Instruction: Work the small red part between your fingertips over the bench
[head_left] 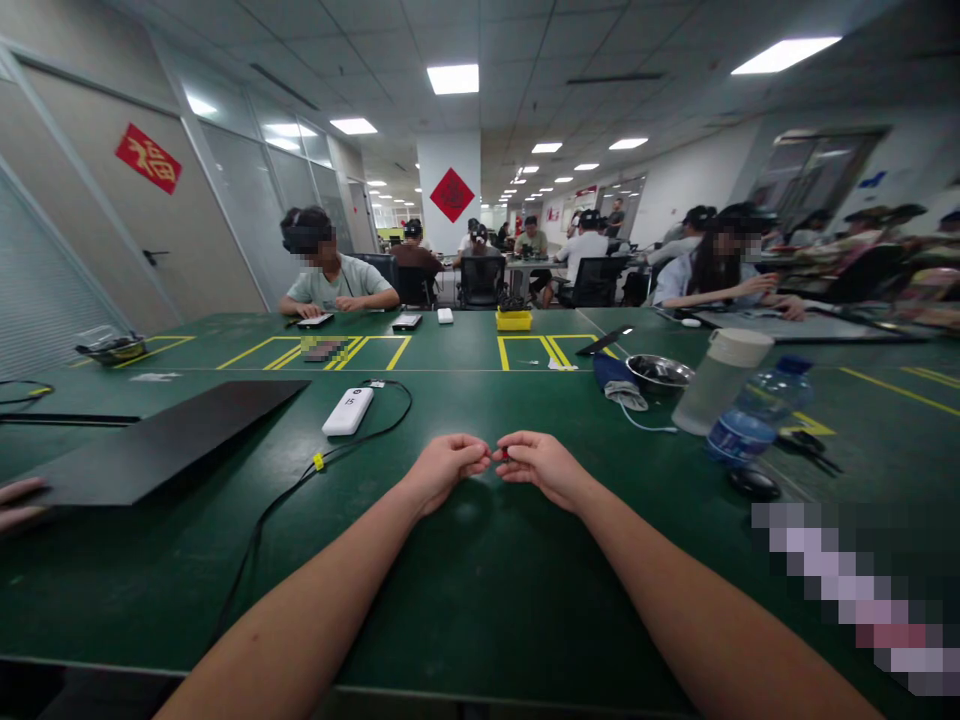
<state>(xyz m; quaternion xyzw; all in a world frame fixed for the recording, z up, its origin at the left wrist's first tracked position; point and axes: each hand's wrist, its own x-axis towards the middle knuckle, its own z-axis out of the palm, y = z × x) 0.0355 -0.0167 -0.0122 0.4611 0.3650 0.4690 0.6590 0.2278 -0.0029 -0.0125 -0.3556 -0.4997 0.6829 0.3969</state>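
Note:
Just above the green table (pixel 450 560), my left hand (pixel 452 468) and my right hand (pixel 541 468) almost meet at the fingertips. The fingers of my right hand pinch a tiny red item (pixel 505 454), mostly covered by them; its kind cannot be made out. My left hand is also closed in a pinch, and whatever it may hold is hidden. To the left of my hands lies a white power bank (pixel 349 411) with a black cable (pixel 289 491) running toward the near table edge.
A black panel (pixel 180 440) lies at left, with another person's hand (pixel 21 503) at its edge. Rightward stand a metal bowl (pixel 660 372), a frosted bottle (pixel 721 382), a water bottle (pixel 761 412) and a black mouse (pixel 754 484). Several people sit beyond, near a yellow box (pixel 514 320).

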